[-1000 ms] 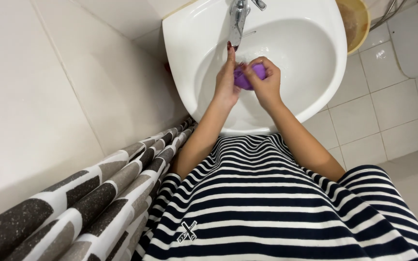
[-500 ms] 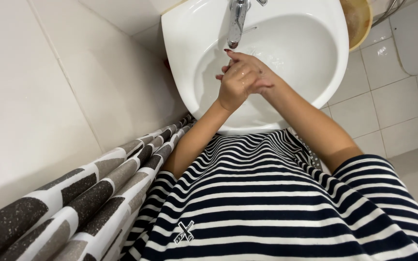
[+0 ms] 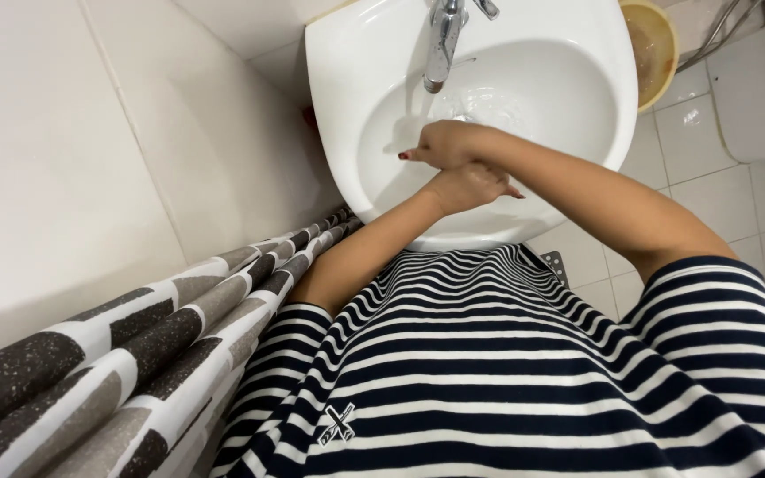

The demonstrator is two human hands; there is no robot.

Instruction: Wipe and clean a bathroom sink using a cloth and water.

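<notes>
Pale tiled wall (image 3: 90,133) — tiled floor (image 3: 710,133)

Lighting in my view is bright, even and diffuse, with no single strong source identifiable. The white sink (image 3: 568,53) reflects soft highlights along its rim and bowl; the chrome faucet (image 3: 443,40) carries small specular streaks. My right hand (image 3: 443,144) casts only a faint shadow onto my left hand (image 3: 469,186) and the basin below. The glossy wall tiles (image 3: 90,150) show a mild sheen without harsh glare. Focus is sharp at centre. The striped curtain (image 3: 135,354) at the lower left edge appears stretched and slightly soft from wide-angle distortion. Straight tile joints bow near the borders.
</notes>
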